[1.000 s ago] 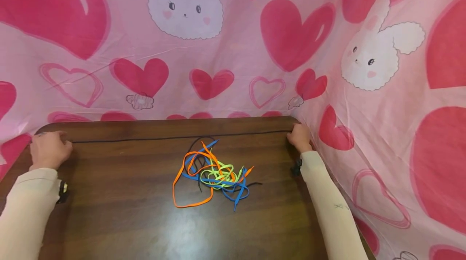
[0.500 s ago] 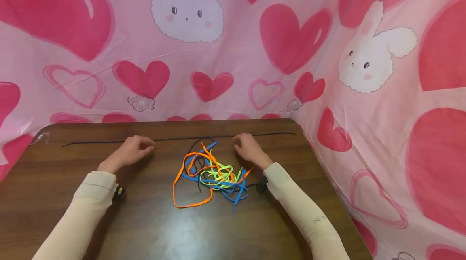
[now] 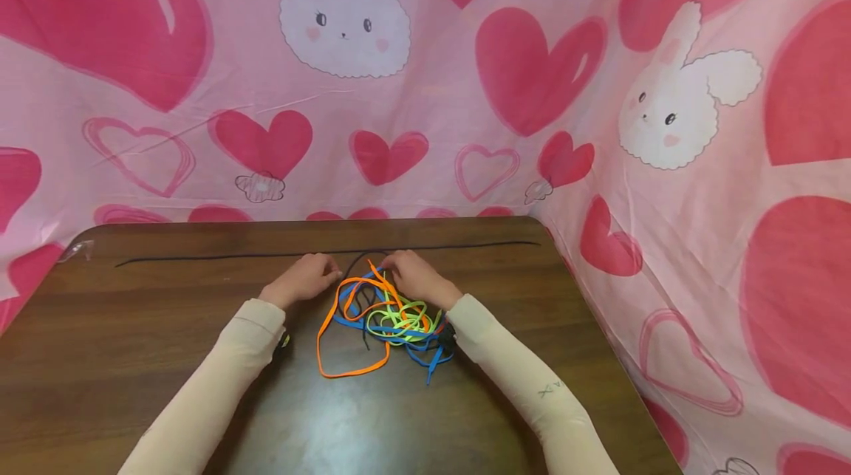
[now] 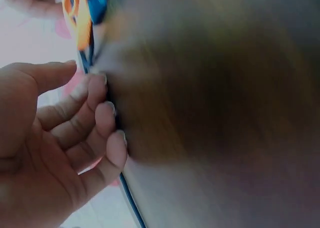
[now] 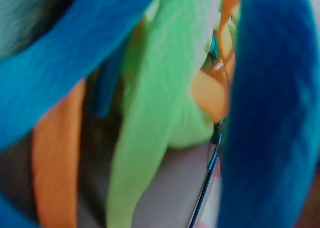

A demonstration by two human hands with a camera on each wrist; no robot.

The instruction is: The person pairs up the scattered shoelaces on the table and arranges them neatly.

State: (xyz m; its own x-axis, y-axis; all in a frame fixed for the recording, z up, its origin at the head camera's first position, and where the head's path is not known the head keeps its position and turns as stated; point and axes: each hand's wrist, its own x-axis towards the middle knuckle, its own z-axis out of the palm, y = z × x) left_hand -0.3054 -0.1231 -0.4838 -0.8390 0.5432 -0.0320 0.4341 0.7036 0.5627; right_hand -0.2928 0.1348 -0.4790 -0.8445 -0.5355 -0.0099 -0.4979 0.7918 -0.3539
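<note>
A straight black shoelace stretches across the far part of the table. In front of it lies a tangle of an orange shoelace, a lime-green shoelace, a blue shoelace and a second black lace. My left hand is just left of the tangle, its fingers loosely bent and the thumb apart from them in the left wrist view. At the tangle's far edge, my right hand reaches the blue lace's end; its grip is hidden. Laces block the right wrist view.
The brown wooden table has a rounded far edge against a pink heart-and-rabbit cloth. A small clear plastic piece lies at the far left corner. More cloth hangs along the right side.
Both hands have left the ends of the straight black lace and come inward to the tangle. That black lace now lies released on the table.
</note>
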